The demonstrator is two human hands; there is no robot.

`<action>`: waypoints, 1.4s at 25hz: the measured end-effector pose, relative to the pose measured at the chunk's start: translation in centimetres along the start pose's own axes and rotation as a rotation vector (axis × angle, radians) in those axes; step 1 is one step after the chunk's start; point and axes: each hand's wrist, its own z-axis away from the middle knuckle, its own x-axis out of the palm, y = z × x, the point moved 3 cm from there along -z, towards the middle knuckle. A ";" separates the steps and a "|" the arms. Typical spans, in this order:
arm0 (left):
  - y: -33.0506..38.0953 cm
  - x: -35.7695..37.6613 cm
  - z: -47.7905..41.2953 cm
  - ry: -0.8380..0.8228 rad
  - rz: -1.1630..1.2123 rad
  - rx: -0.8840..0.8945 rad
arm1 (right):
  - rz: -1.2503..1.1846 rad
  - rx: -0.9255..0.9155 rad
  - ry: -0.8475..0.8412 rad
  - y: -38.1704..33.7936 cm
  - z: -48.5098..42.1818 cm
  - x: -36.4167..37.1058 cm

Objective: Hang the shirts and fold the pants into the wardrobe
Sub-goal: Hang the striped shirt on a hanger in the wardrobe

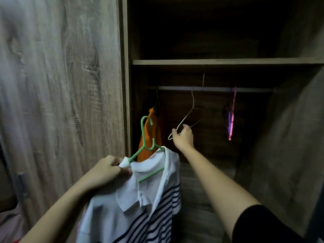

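In the head view my left hand [112, 170] grips the striped shirt [140, 207] by its collar on a green hanger [147, 135], just before the open wardrobe [224, 62], while my right hand [184, 137] pinches a wire hanger [193, 106] seemingly hooked on the dim rail [215, 88].

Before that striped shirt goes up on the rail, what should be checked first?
1. Striped shirt sits on the green hanger: ok.
2. Left hand grips the striped shirt by the collar: ok.
3. Green hanger's hook is bare and points up: ok.
4. Right hand free to help: not ok, it pinches the wire hanger.
5. Room on the rail beside the orange garment: cannot tell, too dark.
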 end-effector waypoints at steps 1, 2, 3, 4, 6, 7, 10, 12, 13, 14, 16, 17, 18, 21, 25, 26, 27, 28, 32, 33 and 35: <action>0.3 0.2 -1.1 0.020 -0.020 -0.012 | -0.008 0.010 0.009 0.0 -1.3 0.8; 0.5 0.2 -1.8 0.035 -0.036 -0.021 | -0.012 0.033 0.019 -0.2 -2.3 1.4; 0.7 0.4 -2.7 0.054 -0.050 -0.027 | -0.013 0.066 0.032 -0.2 -3.4 1.9; 0.9 0.7 -3.8 0.077 -0.064 -0.037 | -0.008 0.102 0.038 0.0 -4.7 2.2; 1.1 1.4 -5.9 0.117 -0.079 -0.060 | 0.036 0.155 0.003 0.8 -7.3 2.7; 1.1 1.7 -6.9 0.134 -0.073 -0.073 | 0.074 0.160 -0.026 1.2 -8.4 2.9; 1.1 2.6 -9.1 0.140 -0.059 -0.111 | 0.097 0.094 -0.041 2.5 -9.7 3.2; 1.8 3.7 -10.9 0.148 -0.058 -0.121 | 0.041 0.048 -0.026 3.4 -9.7 2.8; 2.4 4.3 -12.0 0.167 -0.055 -0.121 | 0.021 0.035 -0.013 3.7 -9.6 2.4; 3.1 4.8 -13.1 0.187 -0.058 -0.116 | 0.006 0.026 0.005 3.9 -9.7 1.9; 5.1 5.4 -15.3 0.224 -0.096 -0.082 | 0.007 0.023 0.017 4.2 -10.0 0.8; 6.2 5.5 -16.2 0.247 -0.107 -0.063 | 0.021 0.017 0.003 4.2 -10.2 0.2; 7.5 5.5 -17.0 0.268 -0.107 -0.049 | 0.047 0.001 -0.016 4.3 -10.5 -0.4; 11.0 5.4 -18.9 0.352 -0.128 -0.009 | 0.278 -0.044 -0.079 4.3 -10.7 -2.8; 15.3 6.2 -20.5 0.403 -0.230 0.064 | 0.728 -0.115 -0.097 4.4 -10.1 -5.3; 15.8 6.6 -21.1 0.406 -0.242 0.076 | 0.775 -0.126 -0.092 4.5 -10.1 -5.6; 16.1 7.0 -21.8 0.405 -0.248 0.080 | 0.807 -0.138 -0.085 4.6 -10.0 -5.7; 16.0 7.4 -22.7 0.398 -0.249 0.078 | 0.832 -0.152 -0.075 4.7 -10.0 -5.9; 14.9 9.1 -25.0 0.400 -0.237 0.039 | 0.851 -0.196 -0.076 4.7 -10.0 -6.7; 14.8 9.6 -25.1 0.409 -0.229 0.039 | 0.838 -0.209 -0.092 4.6 -10.0 -6.9; 14.8 10.3 -25.0 0.449 -0.214 0.034 | 0.805 -0.225 -0.118 4.3 -9.7 -7.2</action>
